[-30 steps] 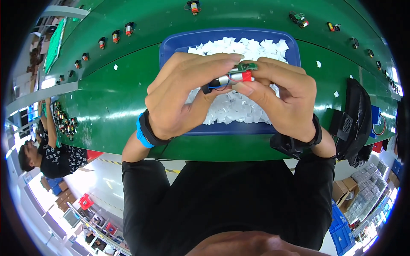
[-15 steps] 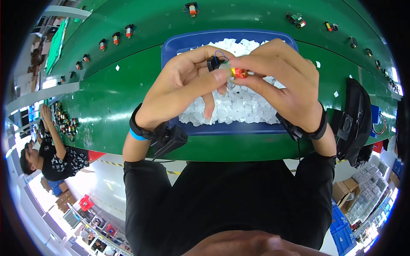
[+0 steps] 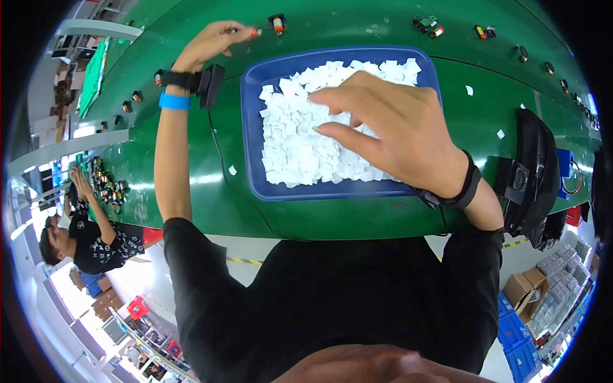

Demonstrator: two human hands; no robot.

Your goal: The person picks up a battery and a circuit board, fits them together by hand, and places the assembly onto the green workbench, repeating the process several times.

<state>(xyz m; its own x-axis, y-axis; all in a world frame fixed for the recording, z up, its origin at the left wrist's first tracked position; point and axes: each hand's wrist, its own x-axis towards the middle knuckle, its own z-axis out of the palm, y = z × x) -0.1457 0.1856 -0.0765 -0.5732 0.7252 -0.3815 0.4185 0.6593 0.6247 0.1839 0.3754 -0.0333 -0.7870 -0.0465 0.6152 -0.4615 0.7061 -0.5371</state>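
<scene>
My left hand (image 3: 216,43) reaches to the far left over the green bench, beyond the tray. At its fingertips is a small red-orange cylinder (image 3: 255,32), like a battery, with a dark part partly hidden by the fingers. My right hand (image 3: 396,124) hovers over the blue tray (image 3: 252,153), thumb and fingers apart, holding nothing. Many small white paper-like squares (image 3: 297,153) fill the tray beneath it. Just right of my left fingertips stands a similar orange-and-white cylinder with a black part (image 3: 278,25).
More wired cylinders (image 3: 158,77) lie in a row at the far left, and a green-board piece (image 3: 429,27) at the far right. A black bag-like object (image 3: 535,172) lies on the right. Another person (image 3: 96,236) works at the left beside a pile of parts (image 3: 108,185).
My left hand has moved from above the tray to the far left, carrying the cylinder away from my right hand. My right hand has let go and stays over the tray.
</scene>
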